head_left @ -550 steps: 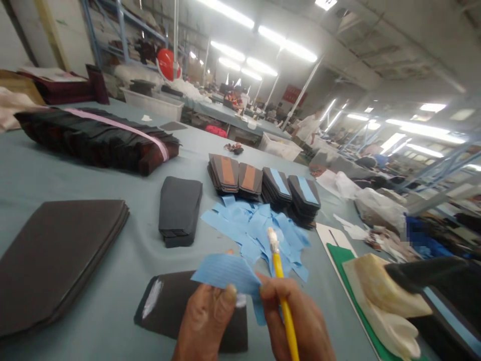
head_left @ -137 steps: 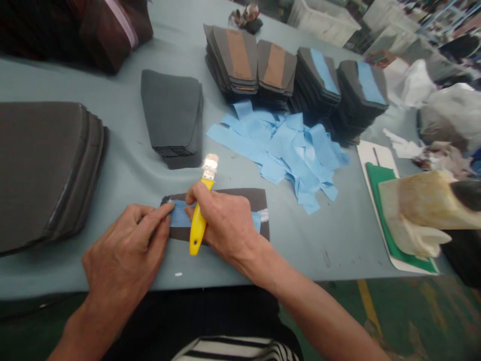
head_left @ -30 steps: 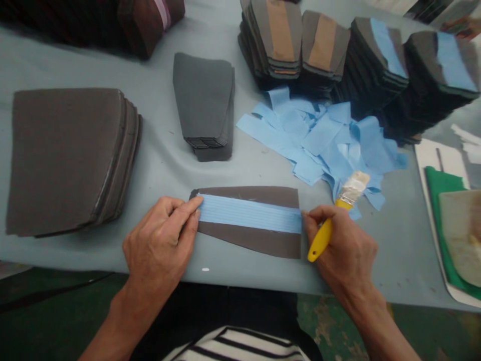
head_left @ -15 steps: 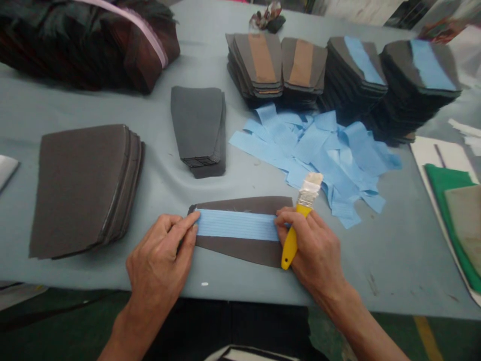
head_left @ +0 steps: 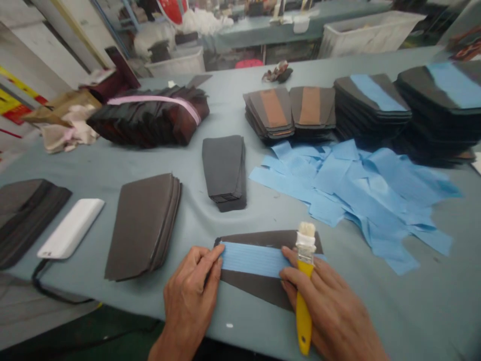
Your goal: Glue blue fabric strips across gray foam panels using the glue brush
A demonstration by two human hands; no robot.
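A dark tapered piece (head_left: 259, 291) lies flat near the table's front edge, with a blue strip (head_left: 253, 259) along its middle. My left hand (head_left: 195, 291) has its fingertips pressed together on the strip's left end. On the strip's right part rest the fingers of my right hand (head_left: 326, 301), which also holds a yellow-handled brush (head_left: 304, 301), bristles pointing away from me. Part of the strip's right end is hidden under that hand. Behind the piece stands a small grey stack (head_left: 223, 165); a pile of blue strips (head_left: 349, 180) lies to the right.
Left on the table (head_left: 131, 316) are a brown stack (head_left: 141, 225), a white power bank (head_left: 71, 228) with a cable and a dark stack (head_left: 26, 210). Further back lie a dark bundle (head_left: 150, 118) with a pink band and several topped stacks (head_left: 372, 100). White bins (head_left: 368, 32) stand beyond.
The view has tilted up and shifted left, showing more background. My right hand has moved inward along the strip, its fingers spread further over it, and the brush stands more upright in the picture.
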